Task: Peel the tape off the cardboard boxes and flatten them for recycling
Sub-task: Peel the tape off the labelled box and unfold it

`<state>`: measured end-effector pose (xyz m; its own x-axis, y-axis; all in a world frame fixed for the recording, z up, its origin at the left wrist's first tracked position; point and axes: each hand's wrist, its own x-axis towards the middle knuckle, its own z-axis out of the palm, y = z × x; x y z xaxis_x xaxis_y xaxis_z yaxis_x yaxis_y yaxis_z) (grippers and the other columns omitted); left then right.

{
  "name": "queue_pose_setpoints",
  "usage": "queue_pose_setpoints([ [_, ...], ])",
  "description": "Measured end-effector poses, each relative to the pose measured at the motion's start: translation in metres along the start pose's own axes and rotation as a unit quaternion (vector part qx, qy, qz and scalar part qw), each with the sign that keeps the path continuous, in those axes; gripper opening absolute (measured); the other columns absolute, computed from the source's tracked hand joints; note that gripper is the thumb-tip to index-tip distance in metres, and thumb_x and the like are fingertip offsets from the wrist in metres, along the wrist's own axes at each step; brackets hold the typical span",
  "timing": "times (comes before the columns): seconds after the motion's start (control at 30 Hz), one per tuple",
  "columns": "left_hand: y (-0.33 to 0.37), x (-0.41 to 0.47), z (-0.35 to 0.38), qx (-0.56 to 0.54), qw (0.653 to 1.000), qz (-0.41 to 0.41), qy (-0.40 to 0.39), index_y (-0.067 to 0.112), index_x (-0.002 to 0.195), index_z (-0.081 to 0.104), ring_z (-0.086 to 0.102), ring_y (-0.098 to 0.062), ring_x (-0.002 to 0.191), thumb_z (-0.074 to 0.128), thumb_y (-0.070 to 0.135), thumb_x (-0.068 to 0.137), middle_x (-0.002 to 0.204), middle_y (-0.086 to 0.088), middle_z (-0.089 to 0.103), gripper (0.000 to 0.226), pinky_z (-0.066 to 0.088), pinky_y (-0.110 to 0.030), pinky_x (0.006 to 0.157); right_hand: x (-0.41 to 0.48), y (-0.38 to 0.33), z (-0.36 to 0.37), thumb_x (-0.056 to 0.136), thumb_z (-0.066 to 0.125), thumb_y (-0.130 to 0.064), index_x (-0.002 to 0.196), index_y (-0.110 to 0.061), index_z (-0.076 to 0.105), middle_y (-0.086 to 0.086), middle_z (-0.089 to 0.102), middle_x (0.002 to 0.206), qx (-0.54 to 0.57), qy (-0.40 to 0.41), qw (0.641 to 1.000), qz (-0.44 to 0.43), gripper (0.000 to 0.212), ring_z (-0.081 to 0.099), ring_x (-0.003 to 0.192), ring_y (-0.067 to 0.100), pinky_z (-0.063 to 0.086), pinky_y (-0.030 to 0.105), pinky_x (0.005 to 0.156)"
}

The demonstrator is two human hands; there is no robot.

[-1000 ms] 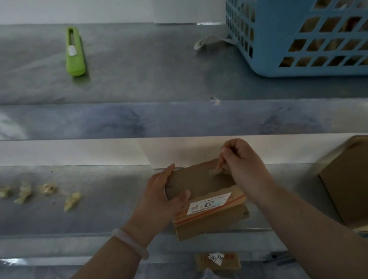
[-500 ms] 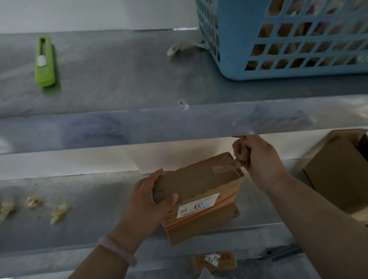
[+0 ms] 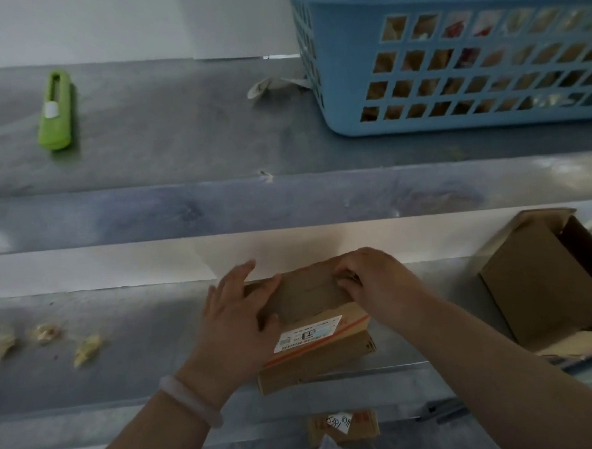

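A small brown cardboard box with a white shipping label and an orange stripe sits on the lower metal shelf, resting on another flat box. My left hand holds its left end, thumb on the top face and fingers spread over the far edge. My right hand lies on the box's right end with fingers curled, pinching at a strip of tape on the top face. Which part of the tape is lifted is hidden by the fingers.
A green box cutter lies on the upper shelf at left. A blue plastic basket stands at upper right, a tape scrap beside it. Crumpled tape bits lie at lower left. An open cardboard box stands at right.
My right hand came back from the box's far right corner onto its top face. My left hand shifted, its fingers now spread over the far edge. The view tilted down slightly.
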<state>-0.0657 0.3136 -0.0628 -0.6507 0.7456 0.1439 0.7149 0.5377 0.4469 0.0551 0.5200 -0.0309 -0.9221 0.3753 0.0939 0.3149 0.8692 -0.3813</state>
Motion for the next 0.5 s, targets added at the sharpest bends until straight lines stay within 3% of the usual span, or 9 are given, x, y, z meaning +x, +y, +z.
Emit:
queue_pose_setpoints([
  [0.07, 0.021, 0.008, 0.000, 0.070, 0.995, 0.066, 0.021, 0.029, 0.134, 0.053, 0.034, -0.026, 0.138, 0.047, 0.035, 0.079, 0.150, -0.002, 0.037, 0.056, 0.017, -0.052, 0.113, 0.000, 0.000, 0.003, 0.097, 0.051, -0.025, 0.099, -0.019, 0.062, -0.005, 0.052, 0.093, -0.017, 0.014, 1.000, 0.001, 0.012, 0.052, 0.091, 0.014, 0.046, 0.030, 0.083],
  [0.13, 0.038, 0.014, 0.006, 0.080, 0.993, 0.084, -0.002, 0.028, 0.136, 0.050, 0.041, -0.020, 0.132, 0.043, 0.038, 0.085, 0.144, 0.002, 0.045, 0.052, 0.016, -0.046, 0.114, 0.001, 0.002, 0.006, 0.098, 0.047, -0.023, 0.093, -0.018, 0.056, -0.006, 0.046, 0.089, -0.030, 0.024, 0.999, 0.001, 0.012, 0.048, 0.088, 0.015, 0.044, 0.030, 0.080],
  [0.23, 0.043, 0.015, 0.015, 0.079, 0.994, 0.080, 0.006, 0.027, 0.133, 0.054, 0.051, -0.016, 0.121, 0.038, 0.042, 0.090, 0.134, 0.006, 0.054, 0.048, 0.031, -0.047, 0.110, -0.002, 0.008, 0.010, 0.097, 0.047, -0.018, 0.085, -0.023, 0.046, -0.006, 0.044, 0.089, -0.008, 0.053, 0.998, 0.025, 0.014, 0.044, 0.088, 0.014, 0.036, 0.025, 0.075],
  [0.33, 0.040, 0.017, 0.017, 0.088, 0.993, 0.081, 0.013, 0.026, 0.131, 0.057, 0.054, -0.017, 0.117, 0.037, 0.043, 0.089, 0.129, 0.006, 0.057, 0.049, 0.037, -0.047, 0.106, -0.004, 0.015, 0.009, 0.096, 0.049, -0.015, 0.083, -0.022, 0.049, -0.005, 0.050, 0.095, 0.101, 0.102, 0.985, 0.100, 0.014, 0.046, 0.089, 0.012, 0.034, 0.018, 0.071],
  [0.4, 0.040, 0.017, 0.016, 0.094, 0.992, 0.082, 0.012, 0.026, 0.131, 0.057, 0.054, -0.017, 0.117, 0.037, 0.043, 0.089, 0.130, 0.005, 0.057, 0.049, 0.039, -0.048, 0.105, -0.006, 0.018, 0.006, 0.096, 0.049, -0.017, 0.087, -0.022, 0.054, -0.012, 0.058, 0.101, 0.214, 0.119, 0.957, 0.158, 0.012, 0.052, 0.092, 0.006, 0.036, 0.013, 0.071],
  [0.5, 0.043, 0.016, 0.014, 0.109, 0.991, 0.082, 0.005, 0.026, 0.132, 0.056, 0.054, -0.018, 0.118, 0.035, 0.044, 0.089, 0.131, 0.004, 0.056, 0.051, 0.038, -0.048, 0.106, -0.007, 0.020, -0.002, 0.095, 0.050, -0.019, 0.090, -0.023, 0.057, -0.019, 0.069, 0.099, 0.392, 0.136, 0.884, 0.216, 0.010, 0.061, 0.087, -0.004, 0.044, 0.019, 0.070],
])
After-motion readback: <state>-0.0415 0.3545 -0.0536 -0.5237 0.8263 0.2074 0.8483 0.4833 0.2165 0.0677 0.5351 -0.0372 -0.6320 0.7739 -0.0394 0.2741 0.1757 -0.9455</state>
